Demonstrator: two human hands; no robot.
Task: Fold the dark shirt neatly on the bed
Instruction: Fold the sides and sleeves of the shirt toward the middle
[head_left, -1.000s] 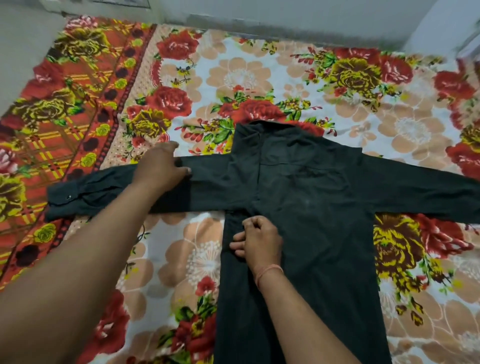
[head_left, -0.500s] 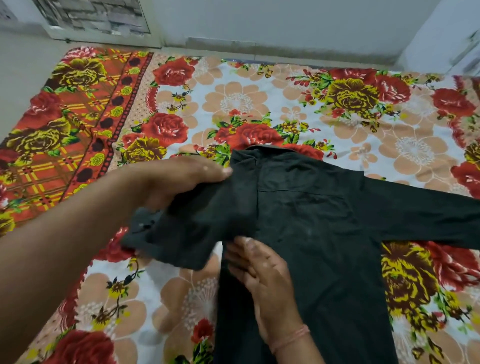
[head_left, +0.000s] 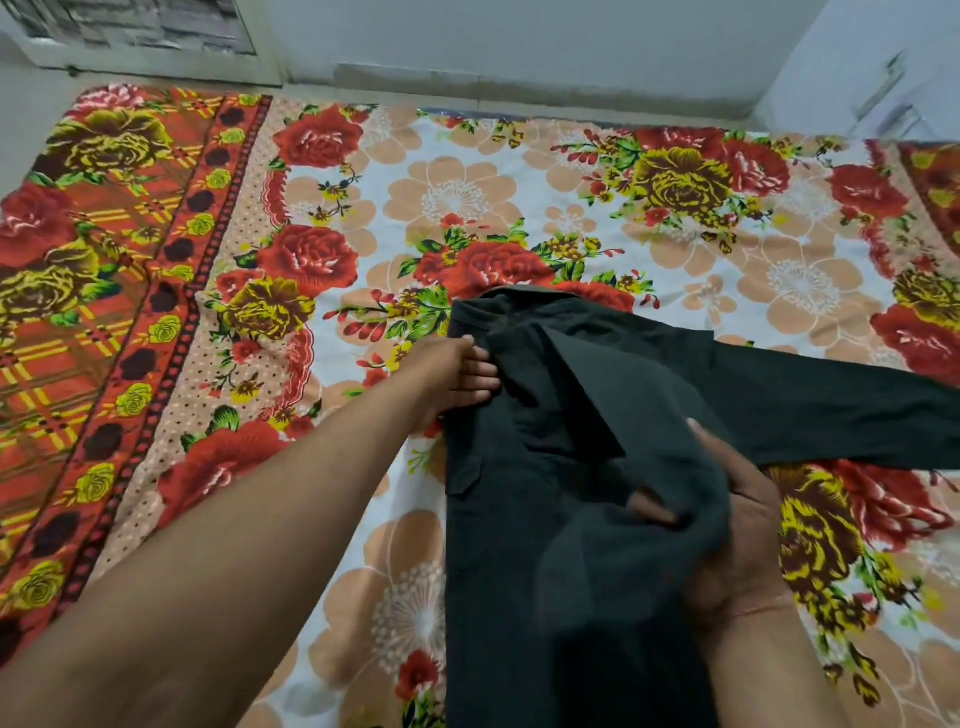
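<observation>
Dark shirt (head_left: 519, 545) lies on the floral bed (head_left: 363, 208), collar (head_left: 519, 301) at the far end and body running toward the near edge. A second ago its left sleeve (head_left: 587, 395) lay stretched flat to the left; half a second ago it was lifted off the sheet; now it is folded rightward across the chest. The sleeve has also changed hands. The left grip (head_left: 457, 379), which was carrying it, is now released, its fingers pressed against the folded left shoulder edge. The right grip (head_left: 743, 530), which had been flat on the body's left edge, has moved to the right side and is grasping the sleeve's end, with cloth draped over the palm and the thumb (head_left: 652, 512) on top. The right sleeve (head_left: 831, 410) has stayed spread out to the right on the sheet, as before
</observation>
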